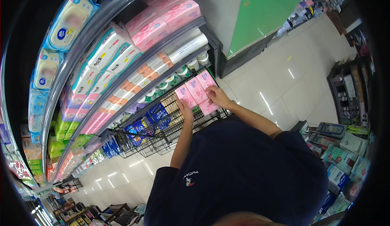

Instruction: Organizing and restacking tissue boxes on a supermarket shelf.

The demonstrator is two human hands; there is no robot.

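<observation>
Several pink tissue packs (195,89) lie side by side in a black wire shopping basket or cart (146,140) in front of my body. My left hand (185,109) holds the left end of the row, fingers along the side of the leftmost pack. At the other end, my right hand (220,97) grips the rightmost pack with bent fingers near its lower edge. Another pink pack (208,107) sits closer to me, under the row and partly covered by my right hand. The undersides of the packs and some fingertips are hidden.
Tall store shelves (122,77) curve along the left, stacked with tissue packs, paper rolls and wet wipes (68,22). Blue packages (158,116) show behind the wire mesh. A green-panelled pillar (259,16) stands ahead. Packaged goods (341,153) fill a display on the right, beside the tiled floor (271,83).
</observation>
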